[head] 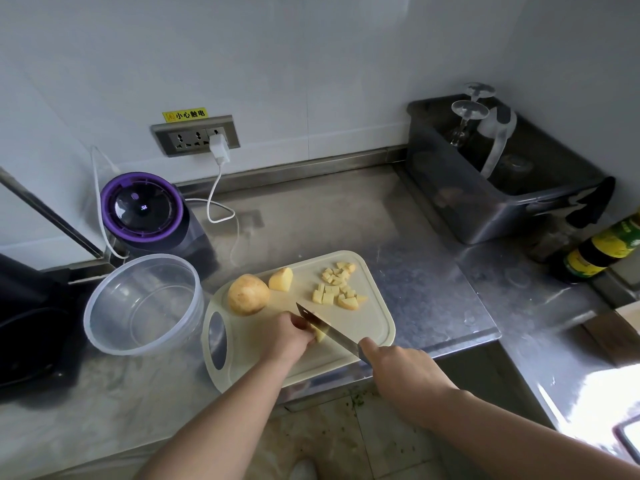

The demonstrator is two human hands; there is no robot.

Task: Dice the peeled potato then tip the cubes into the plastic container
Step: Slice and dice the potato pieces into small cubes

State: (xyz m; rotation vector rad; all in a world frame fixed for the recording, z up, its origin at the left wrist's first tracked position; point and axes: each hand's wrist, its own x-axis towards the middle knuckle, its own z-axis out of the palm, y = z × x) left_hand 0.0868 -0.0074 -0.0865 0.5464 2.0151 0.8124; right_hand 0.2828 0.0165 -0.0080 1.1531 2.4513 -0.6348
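While the knife lies across it, potato piece: pinned on the near half of the cutting board; only a yellow corner shows.
Left hand: fingers curled down onto the piece, holding it steady; tips seem tucked back, probably to keep clear of the edge.
Right hand: fingers clenched round the knife handle, blade angled away across the board.
Diced cubes: loose pile at the far right, clear of the cutting spot.
Uncut stock: large potato chunk and wedge, far left, not yet diced.
Plastic container: empty, on the counter just beside the board's handle end, handy for tipping.
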